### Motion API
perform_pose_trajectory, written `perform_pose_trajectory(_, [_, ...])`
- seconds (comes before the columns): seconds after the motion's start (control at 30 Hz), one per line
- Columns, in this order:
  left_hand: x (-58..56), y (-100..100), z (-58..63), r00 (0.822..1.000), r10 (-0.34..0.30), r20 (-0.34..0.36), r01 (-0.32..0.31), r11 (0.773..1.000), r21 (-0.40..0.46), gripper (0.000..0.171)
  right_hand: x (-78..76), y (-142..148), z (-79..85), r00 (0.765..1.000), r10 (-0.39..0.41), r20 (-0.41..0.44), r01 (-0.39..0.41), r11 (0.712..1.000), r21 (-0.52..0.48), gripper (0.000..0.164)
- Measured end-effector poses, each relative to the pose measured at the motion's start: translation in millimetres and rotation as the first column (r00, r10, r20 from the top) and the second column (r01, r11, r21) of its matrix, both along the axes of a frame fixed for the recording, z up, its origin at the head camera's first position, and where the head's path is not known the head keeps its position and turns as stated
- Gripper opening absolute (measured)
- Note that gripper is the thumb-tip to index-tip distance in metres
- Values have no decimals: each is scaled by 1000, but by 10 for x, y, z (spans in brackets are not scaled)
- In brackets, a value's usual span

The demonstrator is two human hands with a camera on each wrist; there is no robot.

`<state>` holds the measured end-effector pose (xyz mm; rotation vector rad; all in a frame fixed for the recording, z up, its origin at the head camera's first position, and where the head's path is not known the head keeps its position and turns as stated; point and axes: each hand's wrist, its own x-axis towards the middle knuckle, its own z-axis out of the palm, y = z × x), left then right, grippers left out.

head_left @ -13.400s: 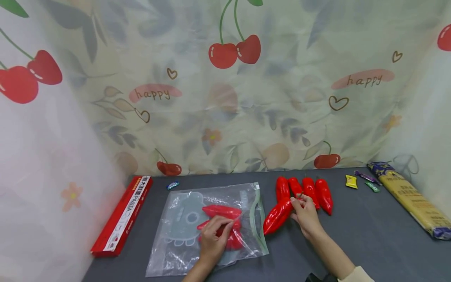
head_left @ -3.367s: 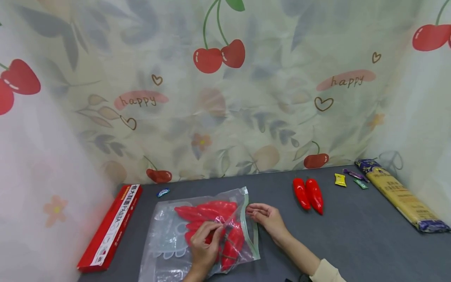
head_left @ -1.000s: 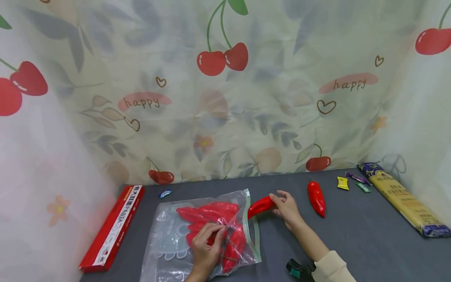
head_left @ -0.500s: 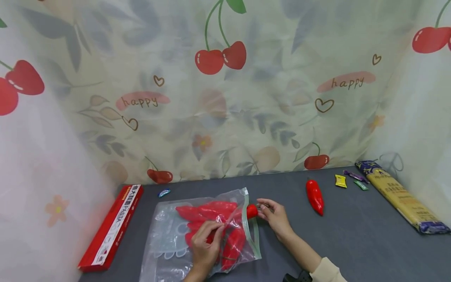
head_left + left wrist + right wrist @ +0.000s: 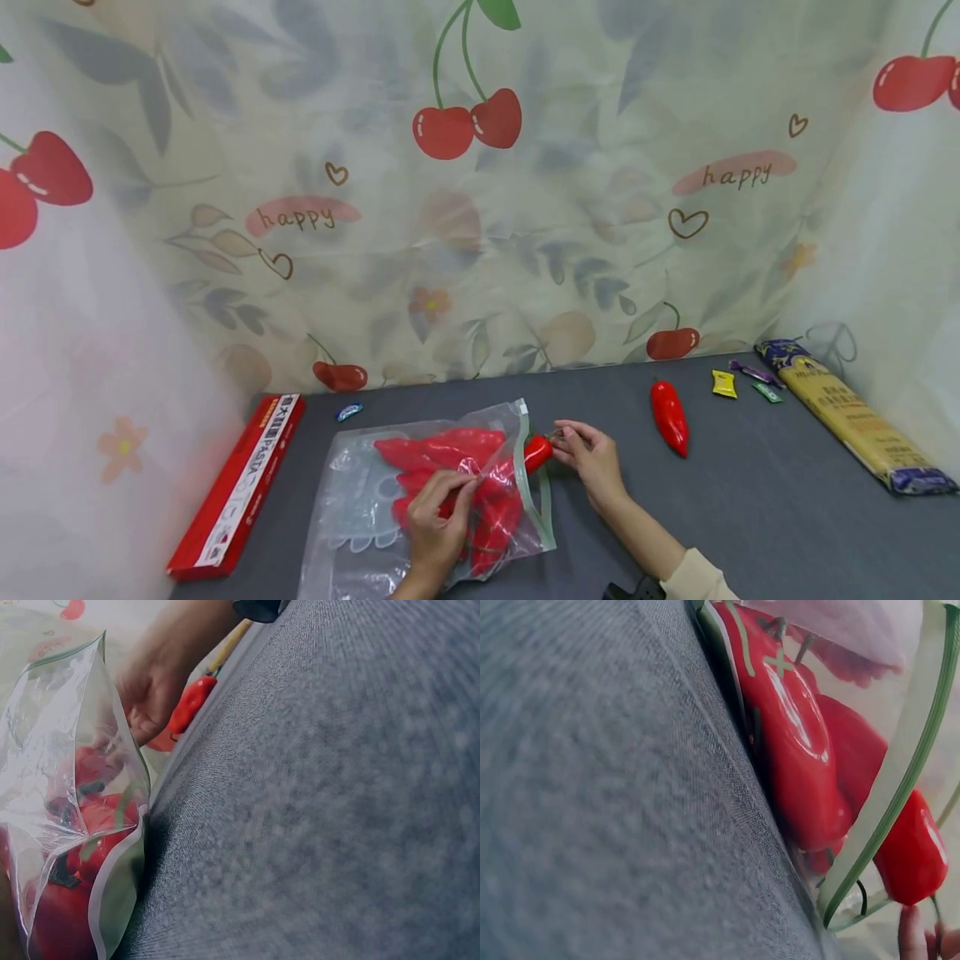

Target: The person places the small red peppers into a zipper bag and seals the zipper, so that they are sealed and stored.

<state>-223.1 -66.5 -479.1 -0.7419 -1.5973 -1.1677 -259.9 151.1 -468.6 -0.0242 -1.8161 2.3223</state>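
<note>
A clear zip bag (image 5: pixel 352 500) with a pale green seal lies on the table, its mouth to the right and parted. Several red peppers (image 5: pixel 405 454) are inside. My left hand (image 5: pixel 438 525) pinches the bag's upper film near the middle. With its fingertips, my right hand (image 5: pixel 592 467) holds one red pepper (image 5: pixel 537 454) by the stem end at the mouth. That pepper's tip is inside the bag and its stem end sticks out, as the right wrist view shows too. Another red pepper (image 5: pixel 670 418) lies on the table to the right.
At the left lies a red pasta box (image 5: pixel 240 483), with a small blue candy (image 5: pixel 349 412) beside it. Yellow, purple and green wrapped candies (image 5: pixel 724 384) sit at the back right, next to a long yellow packet (image 5: pixel 855 417). A printed curtain (image 5: pixel 480 250) hangs behind the table.
Several peppers have moved from the table into the bag since the oldest frame. Lately my right hand has carried one pepper left and partly into the mouth. The left hand keeps its hold.
</note>
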Motion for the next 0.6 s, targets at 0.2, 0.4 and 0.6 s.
perform_pose_trajectory(0.2, [2,7,13,1000,2,-3,-2,1000,1,19,29,-46,-3,999,14,31,-12,998,-66,32])
perform_pose_trajectory(0.4, [-7,12,10,1000,-10,-22,10,1000,8,18,135,-259,-28,996,47,82,-36,992,-124,27])
perform_pose_trajectory(0.6, [1,6,16,1000,12,-6,-12,1000,24,18,243,-454,-35,989,49,140,-69,988,141,16])
